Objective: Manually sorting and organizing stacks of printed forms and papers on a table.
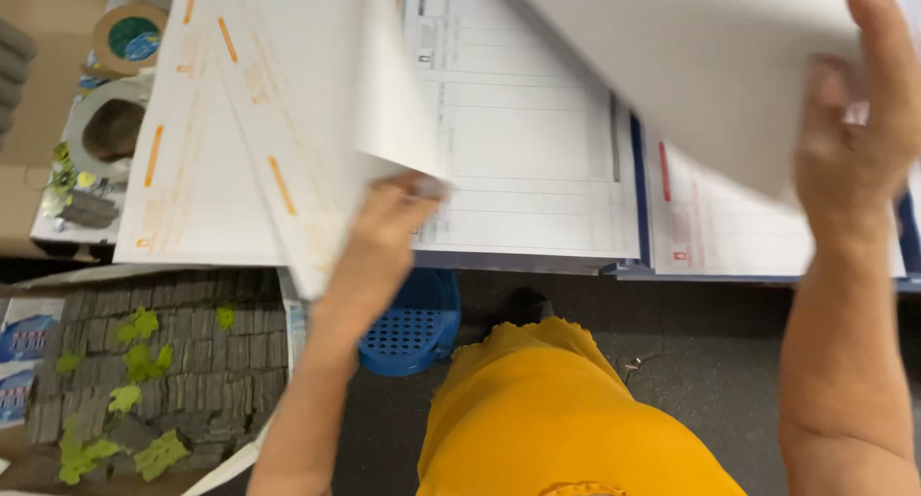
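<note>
Nearest the camera, the person's bright yellow garment (547,419) is filling the lower middle, over a dark grey speckled floor (691,362); a blue perforated plastic basket (411,328) is sitting on that floor just beside the left forearm; to the left, a tray of small grey blocks dotted with green leaf shapes (153,371) is lying low in the picture. Further up, the left hand (393,218) is reaching under a large white printed sheet with orange marks (259,122), its fingers hidden beneath the paper's curling corner, so I cannot tell whether they are pinching or merely propping it; the sheet is lifting off the stack below. The right hand (854,122) is gripping a second large plain white sheet (691,64), fingers curled and pressed against its edge, holding it raised and tilted. Beneath both sheets, ruled white forms (528,160) are lying flat on a blue-edged table (537,262). Farthest left, a roll of tape (129,37) is resting near a grey ring-shaped object (106,131).
</note>
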